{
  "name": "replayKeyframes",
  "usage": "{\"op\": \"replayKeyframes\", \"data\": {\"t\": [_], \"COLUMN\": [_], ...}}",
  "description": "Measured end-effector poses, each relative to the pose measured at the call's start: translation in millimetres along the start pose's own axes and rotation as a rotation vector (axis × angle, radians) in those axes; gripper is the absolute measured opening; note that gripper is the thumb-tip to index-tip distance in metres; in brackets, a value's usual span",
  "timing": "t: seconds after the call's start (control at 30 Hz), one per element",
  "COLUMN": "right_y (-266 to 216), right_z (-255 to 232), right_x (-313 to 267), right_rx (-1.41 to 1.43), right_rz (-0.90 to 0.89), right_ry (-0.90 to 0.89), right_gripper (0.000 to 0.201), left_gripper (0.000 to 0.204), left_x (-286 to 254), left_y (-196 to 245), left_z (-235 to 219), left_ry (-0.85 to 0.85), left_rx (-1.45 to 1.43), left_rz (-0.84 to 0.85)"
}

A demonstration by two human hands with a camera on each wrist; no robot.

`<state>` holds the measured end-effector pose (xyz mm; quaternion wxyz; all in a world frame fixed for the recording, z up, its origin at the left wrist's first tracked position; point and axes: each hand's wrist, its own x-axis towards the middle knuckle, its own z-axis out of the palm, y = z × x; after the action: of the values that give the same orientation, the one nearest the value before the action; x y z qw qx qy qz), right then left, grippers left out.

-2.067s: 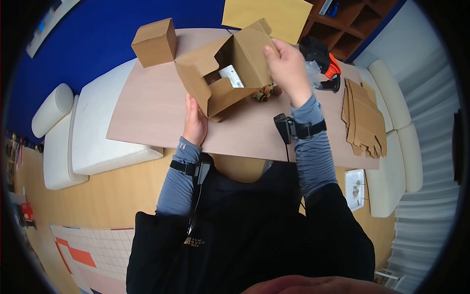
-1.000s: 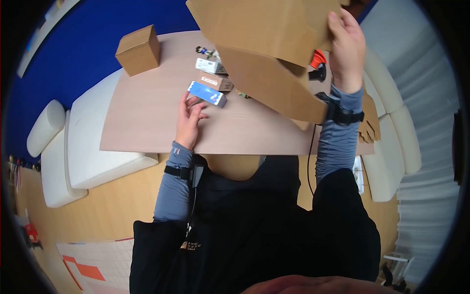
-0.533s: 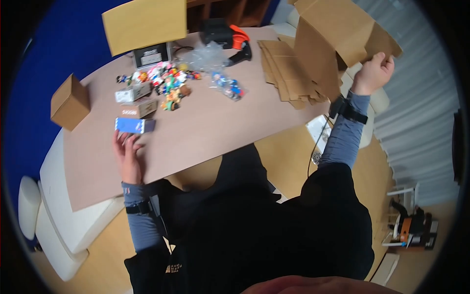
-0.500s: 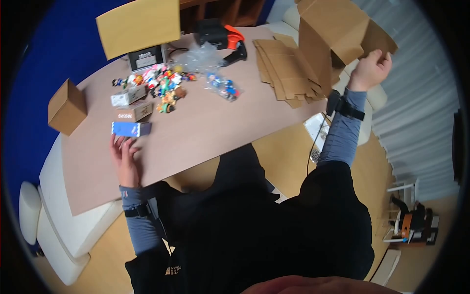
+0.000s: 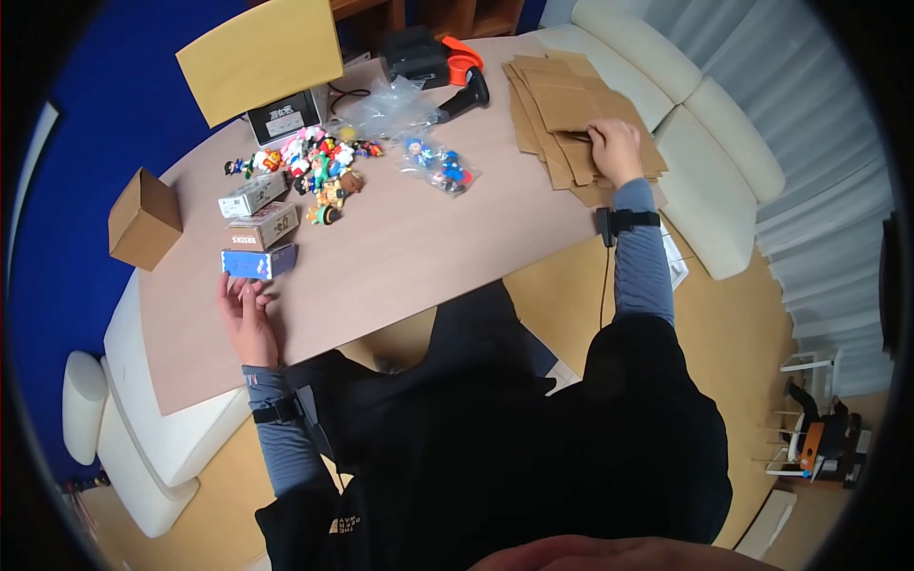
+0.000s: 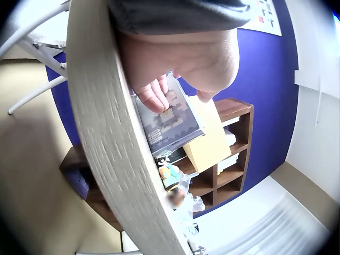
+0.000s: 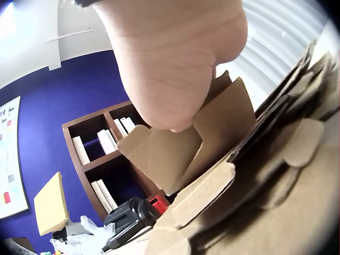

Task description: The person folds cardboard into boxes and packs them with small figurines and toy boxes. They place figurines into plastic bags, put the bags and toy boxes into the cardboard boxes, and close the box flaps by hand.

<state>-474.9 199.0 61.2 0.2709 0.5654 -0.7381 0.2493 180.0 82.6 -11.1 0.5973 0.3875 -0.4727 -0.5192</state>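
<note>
My left hand (image 5: pixel 249 324) rests on the table's near left side, its loosely bent fingers against the near side of a small blue box (image 5: pixel 249 264). In the left wrist view the fingers (image 6: pixel 154 98) lie on that box's printed face (image 6: pixel 172 123). Behind it stand a brown box (image 5: pixel 259 228) and a white box (image 5: pixel 251 196). At the right, my right hand (image 5: pixel 619 152) pinches the edge of a brown cardboard piece (image 5: pixel 562 100) on top of a stack. In the right wrist view its folded flaps (image 7: pixel 164 154) stand up beneath the hand (image 7: pixel 164 69); the fingertips are hidden.
Small toy figures (image 5: pixel 324 167) are heaped behind the small boxes, beside a bagged set (image 5: pixel 440 169) and clear plastic (image 5: pixel 390 109). A closed carton (image 5: pixel 145 219) stands far left. A yellow panel (image 5: pixel 259 59) and a black-and-orange device (image 5: pixel 419 57) are at the back.
My right hand has come down and inward with the large opened carton, which now lies flattened over the cardboard stack. My left hand has stayed at the blue box.
</note>
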Motion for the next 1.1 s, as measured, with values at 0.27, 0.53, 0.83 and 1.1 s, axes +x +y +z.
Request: {"op": "replayKeyframes", "data": {"t": [0.27,0.53,0.83,1.1], "right_y": [-103,-197,-336,-412], "right_z": [-3,56,60,112], "right_x": [-17,-20,-9,-19], "right_rx": [0.371,0.543,0.921,1.405], "right_rz": [-0.113,-0.324,-0.415,-0.178], "right_ry": [-0.053,-0.519,-0.522,-1.100], "right_gripper": [0.038,0.069,0.021,0.012], "left_gripper": [0.046,0.036,0.023,0.045], "left_x": [1,-2,2,112], "left_y": [-3,-1,-4,70], "left_z": [16,22,-8,-70], "left_ry": [0.122,0.239,0.154,0.203], "left_rx": [0.097,-0.073,0.073,0.829], "left_rz": [0.077,0.011,0.042,0.438]}}
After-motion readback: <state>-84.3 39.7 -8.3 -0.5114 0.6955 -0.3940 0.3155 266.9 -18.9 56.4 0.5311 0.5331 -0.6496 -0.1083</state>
